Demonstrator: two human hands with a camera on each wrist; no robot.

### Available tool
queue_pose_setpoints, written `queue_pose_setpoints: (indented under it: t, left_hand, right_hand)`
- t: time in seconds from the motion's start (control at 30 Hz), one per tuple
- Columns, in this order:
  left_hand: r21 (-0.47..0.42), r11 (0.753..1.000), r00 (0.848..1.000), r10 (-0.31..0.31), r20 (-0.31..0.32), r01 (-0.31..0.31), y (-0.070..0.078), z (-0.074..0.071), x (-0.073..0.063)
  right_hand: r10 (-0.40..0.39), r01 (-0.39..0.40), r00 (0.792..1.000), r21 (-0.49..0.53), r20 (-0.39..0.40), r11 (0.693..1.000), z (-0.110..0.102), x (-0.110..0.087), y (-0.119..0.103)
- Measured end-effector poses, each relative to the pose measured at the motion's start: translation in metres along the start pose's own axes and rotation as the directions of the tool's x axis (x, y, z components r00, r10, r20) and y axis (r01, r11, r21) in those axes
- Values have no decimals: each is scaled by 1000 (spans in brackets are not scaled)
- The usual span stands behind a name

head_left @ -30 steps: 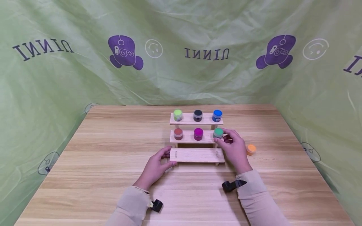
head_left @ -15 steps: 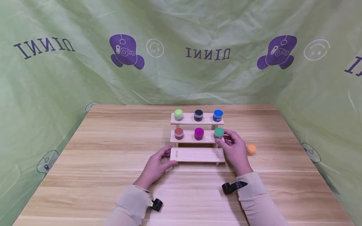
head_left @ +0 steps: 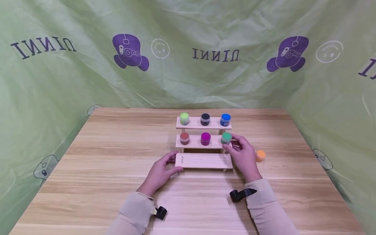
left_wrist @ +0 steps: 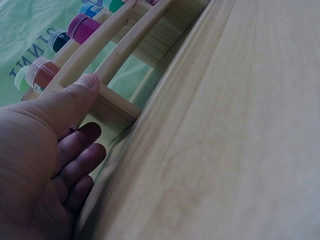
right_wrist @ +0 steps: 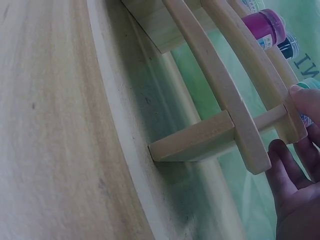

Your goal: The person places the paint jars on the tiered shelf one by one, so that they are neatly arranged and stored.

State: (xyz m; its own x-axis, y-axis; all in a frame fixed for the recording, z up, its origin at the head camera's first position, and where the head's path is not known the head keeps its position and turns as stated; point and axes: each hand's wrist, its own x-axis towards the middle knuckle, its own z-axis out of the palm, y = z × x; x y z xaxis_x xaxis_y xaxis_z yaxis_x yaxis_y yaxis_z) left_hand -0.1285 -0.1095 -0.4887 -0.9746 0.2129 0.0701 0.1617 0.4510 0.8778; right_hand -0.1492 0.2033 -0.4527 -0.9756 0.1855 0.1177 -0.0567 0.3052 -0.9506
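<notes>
A three-step wooden stand stands mid-table; its lowest step is bare. My left hand holds that step's left end, thumb at the front edge and fingers behind. On the middle step's right end sits a green paint jar, pinched by my right hand with thumb in front and index finger behind. In the right wrist view, that thumb partly covers the jar, and other fingers are beside the step ends. Left of the green jar are a magenta jar and a brown jar.
Along the top step stand lime, black and blue jars. An orange jar sits on the wooden table, right of my right hand. Green printed cloth hangs around the table's back and sides.
My right thumb has slipped slightly lower on the front of the green paint jar. The left hand, the stand and the jars keep their places; the head view shifts slightly.
</notes>
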Motion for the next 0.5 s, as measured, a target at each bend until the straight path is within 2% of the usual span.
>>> queue_pose_setpoints:
  t: [0.17,0.3,0.5]
  left_hand:
    - [-4,1000,1000,-7,3,7,-2,0,0]
    - [3,1000,1000,11,-3,-11,-4,0,1]
    - [-10,1000,1000,28,-3,-28,-8,1,3]
  right_hand:
    - [3,-3,1000,-7,21,1000,-3,0,3]
    - [1,-2,1000,9,26,1000,-8,0,2]
    - [-17,18,1000,-41,18,999,-21,1,1]
